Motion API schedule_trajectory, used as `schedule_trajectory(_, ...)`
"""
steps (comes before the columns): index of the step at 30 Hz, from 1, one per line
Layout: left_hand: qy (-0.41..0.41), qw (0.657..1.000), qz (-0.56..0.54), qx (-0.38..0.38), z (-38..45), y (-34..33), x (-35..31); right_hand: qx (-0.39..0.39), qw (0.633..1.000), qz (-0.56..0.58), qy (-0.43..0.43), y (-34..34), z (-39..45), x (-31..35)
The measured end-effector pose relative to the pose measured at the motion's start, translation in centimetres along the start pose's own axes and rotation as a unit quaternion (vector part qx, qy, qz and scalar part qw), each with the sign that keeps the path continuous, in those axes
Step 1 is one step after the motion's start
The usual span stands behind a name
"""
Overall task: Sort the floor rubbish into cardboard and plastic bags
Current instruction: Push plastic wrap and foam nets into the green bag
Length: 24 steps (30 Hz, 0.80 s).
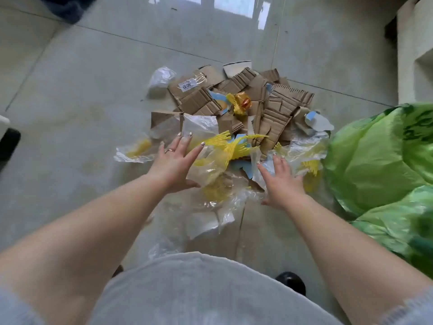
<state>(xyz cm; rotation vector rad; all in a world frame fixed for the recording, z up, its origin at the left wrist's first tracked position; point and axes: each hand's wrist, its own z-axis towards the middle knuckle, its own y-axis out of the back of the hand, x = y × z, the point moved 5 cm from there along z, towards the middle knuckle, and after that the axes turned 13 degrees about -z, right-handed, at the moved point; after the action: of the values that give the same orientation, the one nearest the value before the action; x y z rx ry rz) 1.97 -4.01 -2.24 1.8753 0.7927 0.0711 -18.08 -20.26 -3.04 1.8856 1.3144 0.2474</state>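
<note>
— Where does the rubbish lie?

— In one heap on the pale tiled floor (89, 109), straight ahead of the person. Torn brown cardboard pieces (276, 106) make up the far half; one of them carries a white label (186, 85). Clear plastic film (206, 165) and yellow plastic netting (236, 146) spread over the near half, with some blue-backed scraps (316, 118) mixed in.

— And the hands?

— Both reach out over the near edge of the heap. The left hand (174, 160) has its fingers straight and spread apart, fingertips at the clear film; a ring (169, 150) shows on one finger. The right hand (282, 179) also has straight fingers, lying over the film just beside the netting. Whether either hand actually presses down on the plastic, I cannot tell. Neither grips anything.

— What sits around the heap?

— A green plastic bag (375, 160) bulges on the right, just beside the film's edge. A black shoe tip (290, 280) shows below, under the person's light shirt (199, 292).
</note>
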Motion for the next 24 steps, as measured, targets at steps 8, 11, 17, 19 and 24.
schedule_trajectory(8,-0.035,0.999,0.02,0.007,4.1,-3.0,-0.1,0.022,0.999,-0.038,0.015,-3.7,3.6,0.5)
schedule_trajectory(11,-0.03,0.999,-0.027,0.017,4.7,-4.1,-0.4,0.01,0.999,-0.014,0.028,-4.7,4.5,0.6)
schedule_trajectory(17,-0.03,0.996,-0.08,-0.038,4.0,-4.5,-0.8,-0.06,0.997,0.035,0.045,-4.6,4.6,1.0)
schedule_trajectory(19,-0.021,0.992,-0.108,-0.065,3.7,-3.8,-0.5,-0.09,0.994,0.038,0.049,-3.5,4.5,1.0)
schedule_trajectory(24,-0.023,0.984,-0.13,-0.116,2.0,-1.0,-0.9,-0.154,0.985,0.054,0.048,-0.6,3.0,0.4)
